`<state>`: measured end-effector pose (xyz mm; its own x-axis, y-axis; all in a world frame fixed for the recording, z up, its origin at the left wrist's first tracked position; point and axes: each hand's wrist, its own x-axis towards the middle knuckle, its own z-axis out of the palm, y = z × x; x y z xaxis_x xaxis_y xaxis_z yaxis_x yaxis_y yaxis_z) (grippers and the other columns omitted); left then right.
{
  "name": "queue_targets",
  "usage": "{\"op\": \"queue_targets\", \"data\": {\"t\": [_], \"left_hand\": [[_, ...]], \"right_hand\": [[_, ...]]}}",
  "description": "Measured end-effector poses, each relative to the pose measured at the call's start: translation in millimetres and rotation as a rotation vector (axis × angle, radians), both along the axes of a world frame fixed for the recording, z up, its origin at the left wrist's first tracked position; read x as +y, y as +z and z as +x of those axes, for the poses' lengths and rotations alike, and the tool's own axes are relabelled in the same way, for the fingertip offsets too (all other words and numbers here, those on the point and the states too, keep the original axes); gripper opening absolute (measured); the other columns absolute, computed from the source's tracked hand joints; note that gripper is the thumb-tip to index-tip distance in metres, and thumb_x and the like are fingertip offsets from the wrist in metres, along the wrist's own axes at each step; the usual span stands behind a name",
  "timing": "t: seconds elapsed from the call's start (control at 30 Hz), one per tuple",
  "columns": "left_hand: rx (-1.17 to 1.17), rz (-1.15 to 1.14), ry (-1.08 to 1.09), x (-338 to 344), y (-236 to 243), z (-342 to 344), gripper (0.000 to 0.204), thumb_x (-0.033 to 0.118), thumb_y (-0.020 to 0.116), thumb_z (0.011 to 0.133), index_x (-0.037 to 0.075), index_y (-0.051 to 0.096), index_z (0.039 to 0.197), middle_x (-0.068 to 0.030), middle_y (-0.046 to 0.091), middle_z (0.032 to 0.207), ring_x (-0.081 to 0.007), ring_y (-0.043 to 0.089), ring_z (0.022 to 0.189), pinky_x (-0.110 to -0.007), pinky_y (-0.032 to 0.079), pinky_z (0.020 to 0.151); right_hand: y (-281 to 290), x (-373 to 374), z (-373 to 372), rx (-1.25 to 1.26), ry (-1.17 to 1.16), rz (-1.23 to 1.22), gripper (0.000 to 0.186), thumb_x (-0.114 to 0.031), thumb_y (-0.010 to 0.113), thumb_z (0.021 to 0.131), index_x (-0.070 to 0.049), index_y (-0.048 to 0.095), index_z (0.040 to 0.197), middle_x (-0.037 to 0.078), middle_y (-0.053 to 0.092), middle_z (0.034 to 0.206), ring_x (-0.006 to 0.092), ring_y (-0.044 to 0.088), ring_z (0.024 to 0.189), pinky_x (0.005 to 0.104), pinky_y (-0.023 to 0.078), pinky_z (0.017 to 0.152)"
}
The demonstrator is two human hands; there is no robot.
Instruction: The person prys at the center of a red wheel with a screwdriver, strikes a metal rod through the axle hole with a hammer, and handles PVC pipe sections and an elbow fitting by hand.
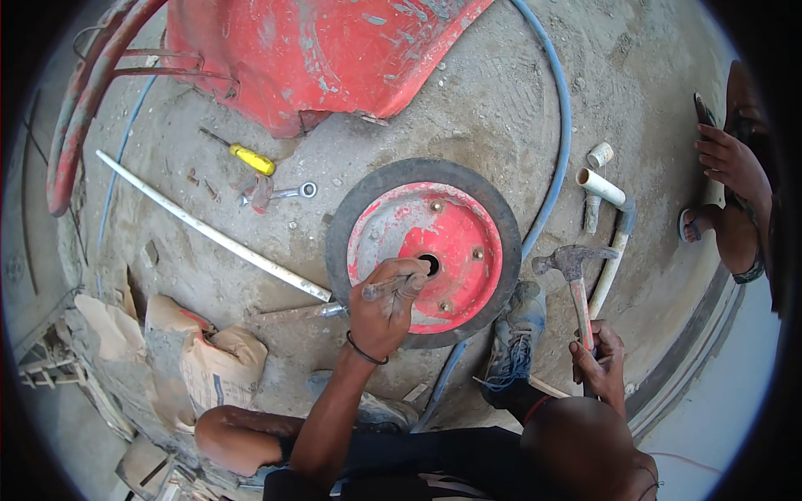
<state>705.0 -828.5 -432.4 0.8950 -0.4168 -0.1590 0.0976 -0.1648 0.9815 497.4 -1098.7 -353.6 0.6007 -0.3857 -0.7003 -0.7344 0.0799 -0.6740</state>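
A wheel with a black tyre (351, 217) and chipped red-and-grey rim (464, 230) lies flat on the ground. My left hand (384, 305) is closed in a pinch over its centre hole (431, 263); what it holds, if anything, I cannot make out. My right hand (600, 363) grips the handle of a claw hammer (571, 263), held head-up right of the wheel. A metal bar (284, 315) lies at the wheel's lower left. Further left are a yellow screwdriver (251, 159) and a wrench (296, 191).
A battered red metal tray (334, 50) and tubular frame (100, 100) lie ahead. White pipes (600, 182), a long white tube (209, 225) and a blue hose (551, 92) surround the wheel. Paper sacks (217, 376) sit lower left. Another person (735, 167) is at the right edge.
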Motion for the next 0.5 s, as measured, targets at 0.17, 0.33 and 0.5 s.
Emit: {"op": "queue_targets", "data": {"t": [0.17,0.33,0.5], "left_hand": [[-0.021,0.076,-0.171,-4,7,13,0.012,0.008,0.061,0.092,-0.003,0.064,0.097,-0.0132,0.069,0.097,-0.0183,0.066,0.091,-0.03,0.052,0.082],[0.042,0.182,-0.253,0,2,16,0.012,0.01,0.063,0.091,0.0,0.066,0.098,-0.0114,0.069,0.095,-0.0173,0.066,0.088,-0.029,0.052,0.077],[-0.003,0.107,-0.25,1,-3,15,0.012,0.011,0.063,0.092,0.0,0.066,0.097,-0.0112,0.069,0.093,-0.0168,0.066,0.088,-0.029,0.052,0.078]], "right_hand": [[11,-1,1,0.008,0.017,-0.047,0.018,-0.004,0.068,0.086,-0.002,0.053,0.095,0.0,0.053,0.059,0.0076,0.05,0.041,0.0235,0.039,0.037],[4,0,2,0.011,0.008,-0.021,0.018,-0.004,0.068,0.086,-0.002,0.053,0.094,0.001,0.053,0.059,0.0078,0.051,0.042,0.0236,0.04,0.037],[6,-2,-4,0.016,0.007,-0.05,0.017,-0.004,0.068,0.086,-0.001,0.053,0.095,0.0,0.054,0.059,0.0071,0.051,0.042,0.0234,0.04,0.038]]}}
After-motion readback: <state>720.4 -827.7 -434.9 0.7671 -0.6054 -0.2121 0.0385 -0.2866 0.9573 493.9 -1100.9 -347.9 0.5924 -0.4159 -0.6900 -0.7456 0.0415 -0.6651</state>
